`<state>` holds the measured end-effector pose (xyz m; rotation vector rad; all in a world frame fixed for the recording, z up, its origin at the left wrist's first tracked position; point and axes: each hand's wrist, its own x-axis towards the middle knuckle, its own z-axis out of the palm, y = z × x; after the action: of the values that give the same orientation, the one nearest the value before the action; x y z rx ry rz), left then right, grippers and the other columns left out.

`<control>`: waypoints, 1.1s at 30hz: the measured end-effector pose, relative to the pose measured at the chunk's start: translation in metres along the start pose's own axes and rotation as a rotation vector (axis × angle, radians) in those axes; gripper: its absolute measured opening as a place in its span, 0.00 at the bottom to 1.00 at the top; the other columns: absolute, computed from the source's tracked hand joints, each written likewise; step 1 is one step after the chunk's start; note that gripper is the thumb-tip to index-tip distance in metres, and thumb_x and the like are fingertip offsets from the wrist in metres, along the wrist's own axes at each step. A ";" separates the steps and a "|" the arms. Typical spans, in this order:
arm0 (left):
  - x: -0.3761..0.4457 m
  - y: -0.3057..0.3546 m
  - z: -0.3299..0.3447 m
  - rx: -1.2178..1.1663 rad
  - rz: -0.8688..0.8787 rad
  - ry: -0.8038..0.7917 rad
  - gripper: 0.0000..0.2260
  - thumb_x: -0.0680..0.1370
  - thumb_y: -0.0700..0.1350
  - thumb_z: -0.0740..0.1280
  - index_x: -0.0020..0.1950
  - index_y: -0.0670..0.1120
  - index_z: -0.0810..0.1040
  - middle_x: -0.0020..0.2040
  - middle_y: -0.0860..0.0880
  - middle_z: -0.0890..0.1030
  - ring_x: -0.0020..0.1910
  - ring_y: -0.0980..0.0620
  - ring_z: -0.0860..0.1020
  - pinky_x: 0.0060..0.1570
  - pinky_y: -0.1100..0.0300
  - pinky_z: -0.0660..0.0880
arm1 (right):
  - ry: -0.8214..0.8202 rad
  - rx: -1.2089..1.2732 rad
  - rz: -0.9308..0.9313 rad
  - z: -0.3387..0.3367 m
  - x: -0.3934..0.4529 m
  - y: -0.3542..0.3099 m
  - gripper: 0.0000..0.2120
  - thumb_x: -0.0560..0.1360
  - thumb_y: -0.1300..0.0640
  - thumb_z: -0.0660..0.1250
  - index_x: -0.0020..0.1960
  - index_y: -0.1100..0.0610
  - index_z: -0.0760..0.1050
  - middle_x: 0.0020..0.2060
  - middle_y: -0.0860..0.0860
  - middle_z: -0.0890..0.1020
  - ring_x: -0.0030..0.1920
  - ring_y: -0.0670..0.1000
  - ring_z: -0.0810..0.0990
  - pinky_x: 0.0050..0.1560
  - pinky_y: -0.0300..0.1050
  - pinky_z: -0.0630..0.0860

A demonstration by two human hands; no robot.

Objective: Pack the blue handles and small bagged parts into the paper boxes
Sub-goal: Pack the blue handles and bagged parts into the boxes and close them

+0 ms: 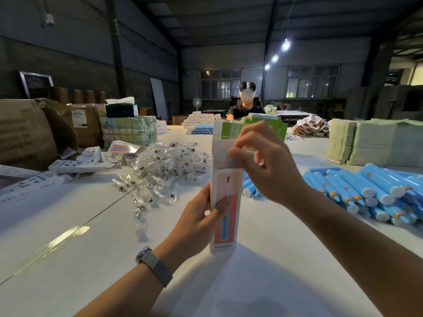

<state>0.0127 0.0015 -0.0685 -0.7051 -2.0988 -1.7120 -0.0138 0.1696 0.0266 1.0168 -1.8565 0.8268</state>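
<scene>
Box (225, 202) standing upright on the worktop (263, 282) in front of me, I am pinching its lower half in my left hand (201, 225), thumb on the printed face. My right hand (267, 161) is working at the open top, its grip closing thumb and forefinger on the flap there, with a glimpse of blue just under the fingertips that may be a handle going in, though I cannot tell for sure. Loose blue handles (370, 193) are lying heaped to my right, bagged parts (164, 165) scattered to my left, both well apart from the box. I am judging the risks as these: the thin flap creasing or tearing if I am forcing it, the tall box tipping, or me closing it without a bagged part inside.
</scene>
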 end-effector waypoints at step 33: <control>0.025 0.000 -0.108 0.231 0.026 1.299 0.17 0.81 0.55 0.65 0.63 0.47 0.65 0.60 0.51 0.71 0.60 0.51 0.73 0.49 0.65 0.72 | -0.932 -0.051 0.335 0.233 0.006 -0.051 0.10 0.72 0.59 0.69 0.53 0.59 0.78 0.44 0.57 0.81 0.45 0.59 0.80 0.43 0.51 0.79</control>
<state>-0.0130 -0.1001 -0.0310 0.4076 -1.2499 -1.2550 -0.0536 -0.0487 -0.0605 1.1820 -2.8767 0.4990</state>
